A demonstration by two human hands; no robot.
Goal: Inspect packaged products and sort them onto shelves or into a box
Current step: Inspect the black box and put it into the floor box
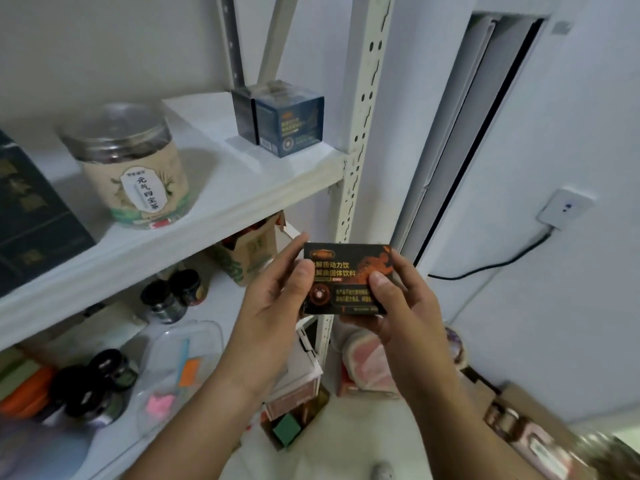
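Note:
A small black box [349, 271] with orange print and an orange figure is held up in front of the shelf post, its printed face toward me. My left hand [273, 303] grips its left side, thumb on the front. My right hand [394, 303] grips its right side, thumb on the front as well. On the white upper shelf [214, 209] stand dark blue boxes [280, 119] of similar size near the post.
A clear jar with a beige label [133, 168] and a dark green box [31, 216] stand on the upper shelf. The lower shelf holds small dark jars [173, 296], a clear plastic tub [180, 372] and a torn carton [249, 254]. Cardboard and packages [519, 427] lie on the floor at right.

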